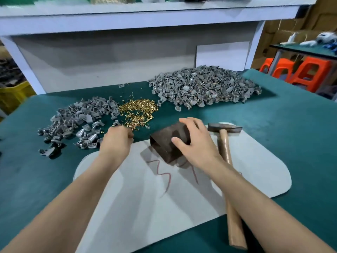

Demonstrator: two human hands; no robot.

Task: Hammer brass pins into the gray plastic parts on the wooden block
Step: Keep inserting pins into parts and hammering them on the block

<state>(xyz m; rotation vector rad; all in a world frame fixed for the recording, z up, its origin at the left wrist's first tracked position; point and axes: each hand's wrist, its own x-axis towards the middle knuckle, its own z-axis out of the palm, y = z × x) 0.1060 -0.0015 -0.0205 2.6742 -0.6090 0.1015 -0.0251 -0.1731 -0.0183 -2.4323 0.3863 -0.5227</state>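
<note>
We see the wooden block (164, 143) tilted on the gray mat (138, 198) at mid-desk (291, 134). Our right hand (193, 141) grips it, fingers over the top and thumb on the near face. Our left hand (116, 141) reaches the edge of the brass pins (138, 110), fingers curled down; we cannot tell whether it holds any. The hammer (224, 139) lies just right of the block, and gray plastic parts (78, 123) are heaped on the left.
</note>
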